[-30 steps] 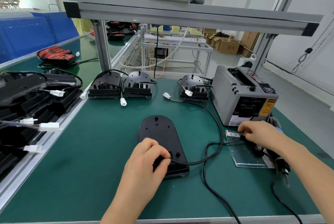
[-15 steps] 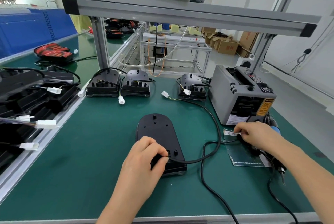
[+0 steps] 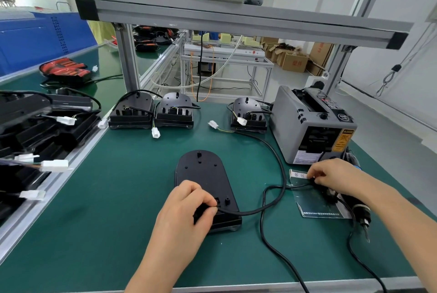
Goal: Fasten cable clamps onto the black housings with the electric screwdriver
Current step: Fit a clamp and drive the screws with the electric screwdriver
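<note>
A black oval housing lies flat on the green mat in front of me. My left hand rests on its near end and pinches the black cable where it enters the housing. My right hand is to the right, fingers curled down over a small clear tray beside a white label strip; what it pinches is hidden. The electric screwdriver lies on the mat under my right forearm, tip pointing toward me.
A grey tape dispenser stands behind my right hand. Three more black housings with white connectors line the back of the mat. Stacked housings fill the conveyor at left. An aluminium shelf frame spans overhead.
My hands have stayed almost where they were. The right hand has shifted slightly over the clear tray; the left keeps its pinch on the cable.
</note>
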